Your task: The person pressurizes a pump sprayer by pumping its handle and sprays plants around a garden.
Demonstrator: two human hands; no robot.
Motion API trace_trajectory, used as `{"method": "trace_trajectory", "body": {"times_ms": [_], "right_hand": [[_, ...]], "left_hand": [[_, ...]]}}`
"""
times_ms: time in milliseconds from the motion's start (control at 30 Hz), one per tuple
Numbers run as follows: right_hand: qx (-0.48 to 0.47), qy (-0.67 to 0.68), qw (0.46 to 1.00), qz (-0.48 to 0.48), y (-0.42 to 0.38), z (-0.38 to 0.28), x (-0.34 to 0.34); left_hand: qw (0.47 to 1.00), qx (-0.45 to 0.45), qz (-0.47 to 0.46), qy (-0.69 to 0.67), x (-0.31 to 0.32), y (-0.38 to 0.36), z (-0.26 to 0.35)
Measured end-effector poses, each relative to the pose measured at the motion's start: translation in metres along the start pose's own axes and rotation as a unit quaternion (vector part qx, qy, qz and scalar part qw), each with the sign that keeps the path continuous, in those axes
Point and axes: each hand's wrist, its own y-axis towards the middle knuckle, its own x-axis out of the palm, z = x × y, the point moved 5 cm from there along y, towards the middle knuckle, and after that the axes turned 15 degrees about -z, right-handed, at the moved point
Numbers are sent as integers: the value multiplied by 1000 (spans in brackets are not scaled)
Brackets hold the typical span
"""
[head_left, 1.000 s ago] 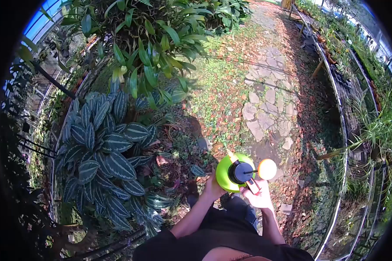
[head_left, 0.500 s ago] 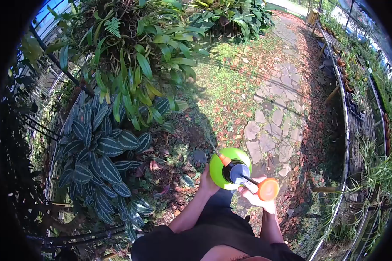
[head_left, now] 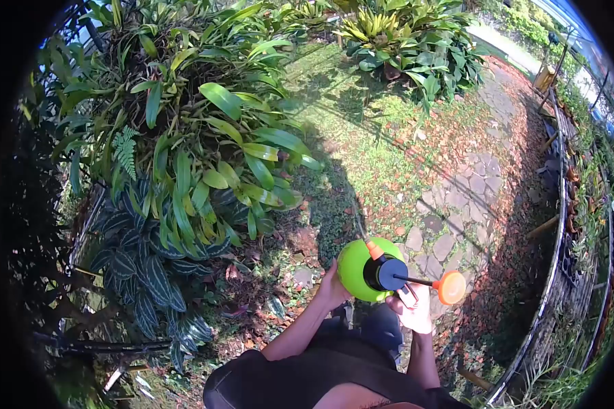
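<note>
Sprayer: a green spray bottle (head_left: pixel 353 266) sits in a person's 2 hands, in front of the body and above the garden floor, between a leafy clump (head_left: pixel 252 163) and a stone path (head_left: pixel 471 187).
Left hand: the left hand (head_left: pixel 333 289) is half closed, curved against the bottle's left side, its fingertips hidden.
Right hand: the right hand (head_left: pixel 416 310) is bent round the handle (head_left: pixel 408 296) below the cap; sun glare washes out the fingers, so how tightly they close is hard to tell.
Risk of a slip: the smooth, round side could slide from the left palm if that hold loosened, leaving the weight on the handle.
Risk of a knock: the orange knob (head_left: pixel 451 288) juts out past the right hand, and a bump there could twist the bottle.
Risk of a snag: a swing to the left could catch the nozzle (head_left: pixel 374 250) in the hanging leaves.
Look: bright green, rounded and glossy, with a black cap (head_left: pixel 393 273), an orange nozzle aimed away from the body and a dark rod (head_left: pixel 419 280) reaching out to the knob.
</note>
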Motion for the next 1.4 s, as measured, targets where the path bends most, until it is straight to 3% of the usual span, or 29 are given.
{"method": "trace_trajectory", "body": {"times_ms": [67,167,233,300,400,533,600,633,700,800,833,900,1067,1167,1233,1300,1367,1400], "right_hand": [[-3,-134,991,-27,22,7,-30],[70,8,996,-58,68,15,-74],[-4,110,988,-108,98,10,-102],[-106,25,977,-186,129,29,-123],[-54,-28,969,-241,164,33,-159],[-111,7,954,-278,222,30,-209],[-140,49,946,-288,254,24,-225],[-157,78,941,-290,270,17,-232],[-173,132,931,-294,303,-8,-244],[-280,143,900,-301,354,-30,-260],[-249,218,910,-249,357,-39,-257],[-269,197,899,-283,384,-31,-257],[-111,187,898,-382,427,12,-250],[-38,195,893,-404,450,64,-254],[20,194,925,-326,458,90,-261],[54,149,895,-416,477,105,-267],[-16,180,897,-404,490,110,-273],[-52,181,894,-407,497,113,-278]], "left_hand": [[1000,24,13,11,3,34,7],[997,78,11,-9,3,78,10],[989,145,22,-24,26,98,13],[979,201,31,-4,26,122,12],[970,238,48,-22,32,147,10],[937,335,56,82,55,183,41],[917,383,109,9,55,194,59],[908,414,-34,54,87,198,76],[902,411,82,106,116,201,106],[869,462,73,164,113,214,142],[867,469,71,152,110,219,145],[861,487,55,135,104,231,163],[897,415,70,131,79,270,149],[919,389,66,25,57,295,124],[921,381,74,12,51,310,106],[920,385,79,9,49,324,100],[914,396,81,15,49,338,97],[900,411,128,63,61,343,108]]}}
